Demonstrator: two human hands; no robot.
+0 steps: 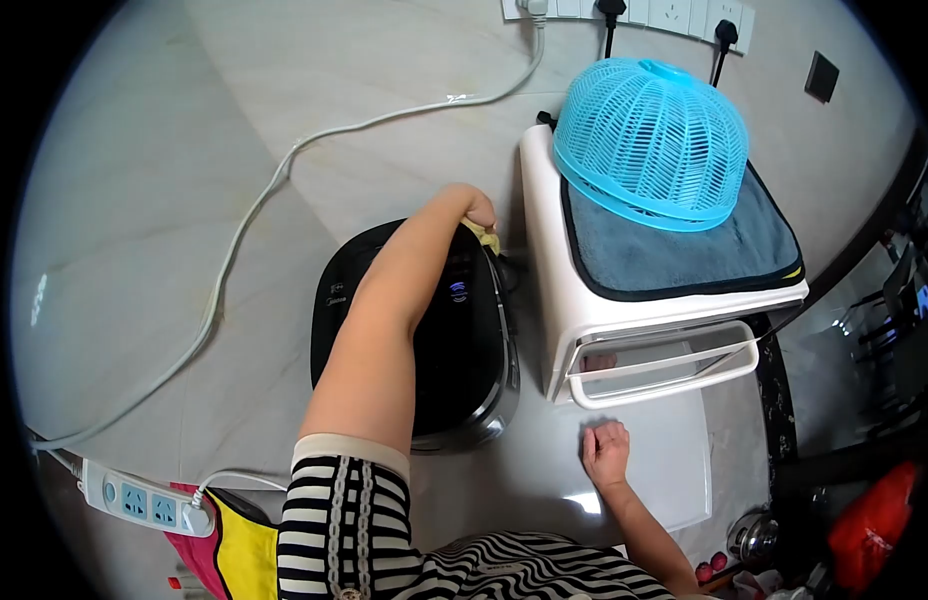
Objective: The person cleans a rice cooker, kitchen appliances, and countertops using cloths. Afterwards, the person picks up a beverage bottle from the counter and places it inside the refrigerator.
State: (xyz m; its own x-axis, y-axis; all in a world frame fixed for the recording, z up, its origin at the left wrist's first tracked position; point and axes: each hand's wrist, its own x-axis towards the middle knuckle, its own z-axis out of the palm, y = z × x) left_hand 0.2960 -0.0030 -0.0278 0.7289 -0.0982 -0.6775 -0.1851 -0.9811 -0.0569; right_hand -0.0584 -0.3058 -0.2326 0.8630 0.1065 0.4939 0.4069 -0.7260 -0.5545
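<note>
My left arm reaches across a black rice cooker (454, 370) with a glossy lid and a lit blue mark on top. At its far right edge, my left hand (474, 207) is closed on a yellow cloth (483, 236), pressed against the cooker's back corner. Most of those fingers are hidden behind the hand. Lower right, my right hand (606, 452) rests on the counter with its fingers curled in and nothing visible in them. It lies just in front of a white countertop oven (544, 270) with a long door handle (674, 384).
A blue slotted food cover (652, 145) sits on a grey cloth (674, 250) atop the oven. A white cable (246, 225) runs along the wall to a power strip (144, 502). Wall sockets (672, 14) are above. A red bag (874, 525) is lower right.
</note>
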